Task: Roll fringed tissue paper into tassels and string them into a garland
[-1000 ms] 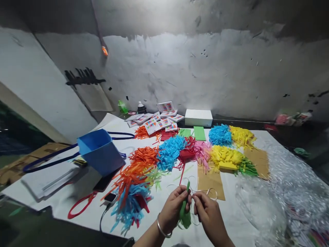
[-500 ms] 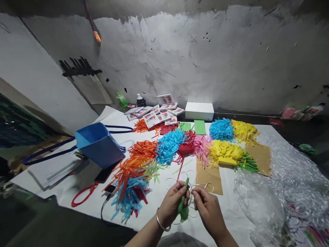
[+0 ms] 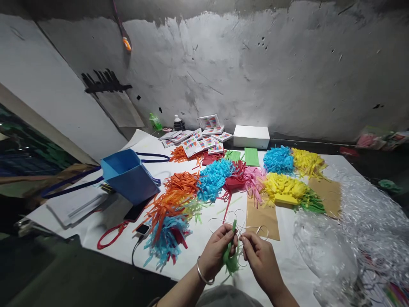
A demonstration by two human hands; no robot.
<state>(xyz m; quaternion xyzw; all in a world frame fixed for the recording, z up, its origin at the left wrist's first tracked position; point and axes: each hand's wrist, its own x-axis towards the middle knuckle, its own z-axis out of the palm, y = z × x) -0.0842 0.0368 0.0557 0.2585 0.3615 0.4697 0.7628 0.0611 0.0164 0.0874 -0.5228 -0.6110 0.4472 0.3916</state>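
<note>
My left hand (image 3: 220, 247), with a silver bangle at the wrist, is closed around a green paper tassel (image 3: 230, 260). The tassel's top pokes up above the thumb and its fringe hangs below the fingers. Close by on the right, my right hand (image 3: 258, 253) pinches a thin white string (image 3: 242, 228) between thumb and fingertips. Loops of that string spread over the table around both hands. A brown paper sheet (image 3: 262, 217) lies just beyond my right hand.
Piles of blue (image 3: 214, 180), orange (image 3: 179, 187) and yellow tassels (image 3: 284, 187) cover the middle. A blue bag (image 3: 131, 177) stands left, near red-handled scissors (image 3: 110, 236). Clear plastic wrap (image 3: 326, 243) fills the right side. Printed packs (image 3: 191, 147) and a white box (image 3: 251, 136) sit along the wall.
The whole scene has shifted slightly to the right as my head turned. Both hands keep nearly the same pose, the left on the green tassel and the right on the string.
</note>
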